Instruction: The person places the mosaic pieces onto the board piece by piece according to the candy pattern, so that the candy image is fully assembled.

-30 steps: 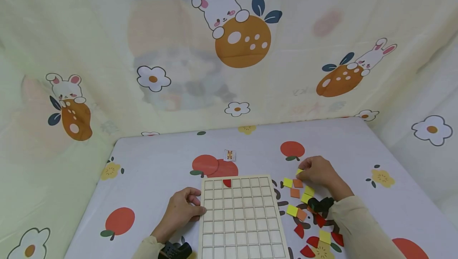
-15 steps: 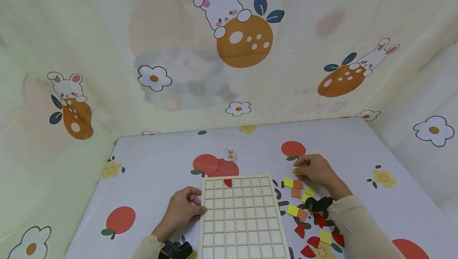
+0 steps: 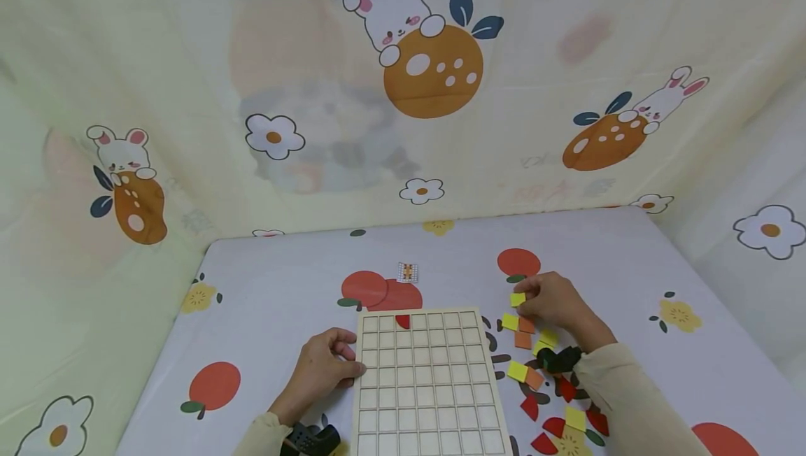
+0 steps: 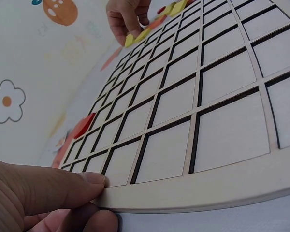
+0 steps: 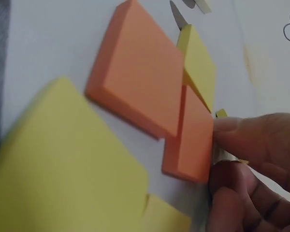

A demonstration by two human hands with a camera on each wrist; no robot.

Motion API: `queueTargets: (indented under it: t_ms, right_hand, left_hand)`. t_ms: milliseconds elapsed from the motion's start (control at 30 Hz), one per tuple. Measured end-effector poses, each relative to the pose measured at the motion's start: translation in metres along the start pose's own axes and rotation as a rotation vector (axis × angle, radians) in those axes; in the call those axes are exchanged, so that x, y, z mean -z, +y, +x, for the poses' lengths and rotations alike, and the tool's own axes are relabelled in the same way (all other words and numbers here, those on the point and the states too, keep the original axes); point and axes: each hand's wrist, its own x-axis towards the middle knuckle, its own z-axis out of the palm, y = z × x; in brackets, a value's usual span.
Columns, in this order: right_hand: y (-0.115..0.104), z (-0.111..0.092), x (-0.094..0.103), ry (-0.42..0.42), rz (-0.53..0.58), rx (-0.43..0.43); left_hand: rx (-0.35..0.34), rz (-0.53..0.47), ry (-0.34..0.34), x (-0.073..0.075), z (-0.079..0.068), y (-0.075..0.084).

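A pale wooden grid board [image 3: 423, 378] lies in front of me, a red quarter-round piece [image 3: 403, 321] in its far row. My left hand [image 3: 322, 365] grips the board's left edge; the left wrist view has the thumb [image 4: 72, 188] on the frame and curled fingers below. Beyond the board's far right corner, my right hand [image 3: 554, 300] pinches a yellow square tile [image 3: 518, 300]. In the right wrist view most of that tile hides behind the thumb [image 5: 246, 137]. Close by lie an orange tile [image 5: 191, 137] and another yellow tile [image 5: 199, 65].
Right of the board, several yellow and orange square tiles [image 3: 518, 371] and red quarter-round pieces [image 3: 530, 408] lie scattered, some partly under the right wrist's black camera [image 3: 557, 359]. A small patterned card [image 3: 408, 273] lies behind the board. A printed curtain [image 3: 327, 183] closes off the back.
My right hand has moved a little left, the yellow tile now showing more clearly at its fingertips. The left hand keeps its grip on the board.
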Motion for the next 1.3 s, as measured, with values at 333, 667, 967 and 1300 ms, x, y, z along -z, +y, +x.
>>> queueTargets:
  t_ms: [333, 667, 967, 1300]
  right_hand:
    - [-0.008, -0.001, -0.007, 0.03, -0.002, 0.036]
    - [-0.04, -0.001, -0.026, 0.005, 0.039, 0.111]
    - [-0.071, 0.001, -0.05, -0.037, 0.066, 0.161]
    - [-0.096, 0.001, -0.079, -0.112, 0.135, 0.205]
  left_hand:
    - [0.0, -0.004, -0.007, 0.001, 0.0, 0.001]
    - [-0.006, -0.009, -0.014, 0.001, 0.0, 0.001]
    - [-0.001, -0.017, -0.014, 0.001, -0.001, 0.0]
    - [-0.006, -0.014, -0.013, 0.001, -0.001, 0.0]
